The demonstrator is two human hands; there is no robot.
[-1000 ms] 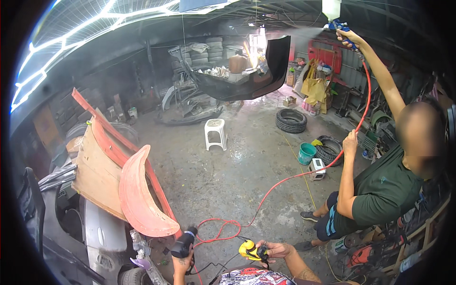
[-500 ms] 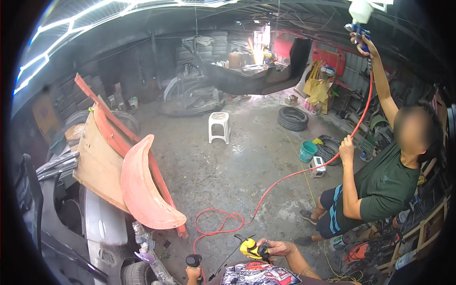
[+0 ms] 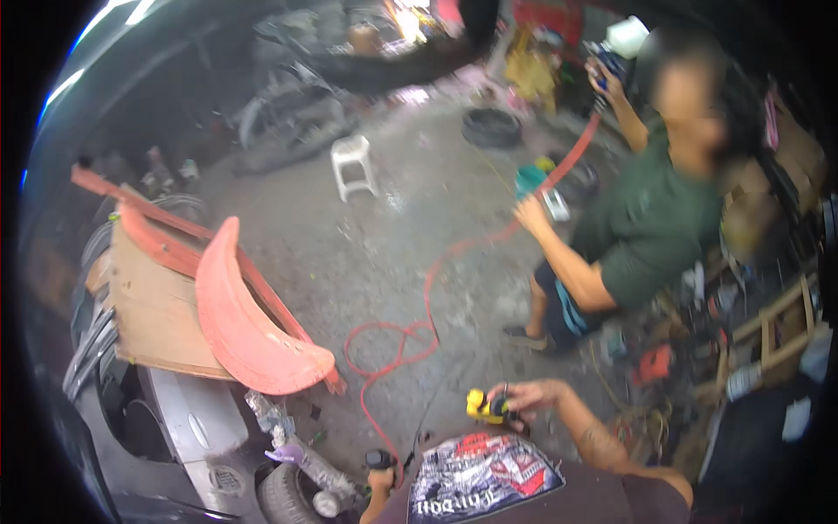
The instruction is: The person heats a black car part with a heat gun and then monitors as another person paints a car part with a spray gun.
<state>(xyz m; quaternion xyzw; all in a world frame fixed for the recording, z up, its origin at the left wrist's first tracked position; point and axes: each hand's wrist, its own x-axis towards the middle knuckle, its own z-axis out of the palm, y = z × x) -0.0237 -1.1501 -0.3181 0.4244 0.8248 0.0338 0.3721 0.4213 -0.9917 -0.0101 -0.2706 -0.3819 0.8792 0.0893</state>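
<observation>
My right hand point(image 3: 529, 395) is closed around a small yellow and black power tool point(image 3: 482, 406), held just above my printed shirt. Low at the frame's bottom, my left hand point(image 3: 381, 483) grips a black round handle point(image 3: 379, 459); the rest of that object is hidden. A red hose point(image 3: 419, 336) loops on the concrete floor in front of both hands. A co-worker in a green shirt point(image 3: 650, 223) stands to the right, one hand raising a spray gun with a white cup point(image 3: 614, 54), the other hand on the red hose point(image 3: 531, 214).
A salmon-red curved body panel point(image 3: 249, 319) leans on a cardboard sheet point(image 3: 153, 306) at left, over grey car parts point(image 3: 175, 419). A white stool point(image 3: 353, 162), a tyre point(image 3: 491, 127) and a dark hanging panel point(image 3: 384, 70) are farther back. Clutter and wooden frames fill the right side.
The view has swung and closed in. The co-worker's spray-gun arm has come down from overhead to head height. My left hand has dropped toward the bottom edge.
</observation>
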